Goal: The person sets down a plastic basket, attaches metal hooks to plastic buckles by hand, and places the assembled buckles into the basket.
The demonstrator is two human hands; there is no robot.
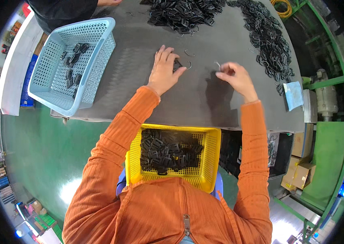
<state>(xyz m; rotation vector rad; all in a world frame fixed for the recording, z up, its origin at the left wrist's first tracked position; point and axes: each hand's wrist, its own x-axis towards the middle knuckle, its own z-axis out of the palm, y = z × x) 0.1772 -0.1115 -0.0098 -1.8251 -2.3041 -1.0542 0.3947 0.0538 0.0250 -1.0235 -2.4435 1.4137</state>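
"So, how are the two hands placed?"

"Left hand is palm down over the counter, a black clip showing between thumb and fingers. I can't tell whether it's gripped or just covered. Right hand is pinched, thumb against fingertips, on a small metal hook, rather blurred."

"Anything near them?"

"Another bent hook lies loose just beyond the left thumb."

"And more clips?"

"Plenty: a big black pile at the far side, a long hooked heap down the right, many in the yellow basket before the person's body, a few in the light-blue basket at left."

"Anyone else?"

"A co-worker's dark sleeve, upper left."
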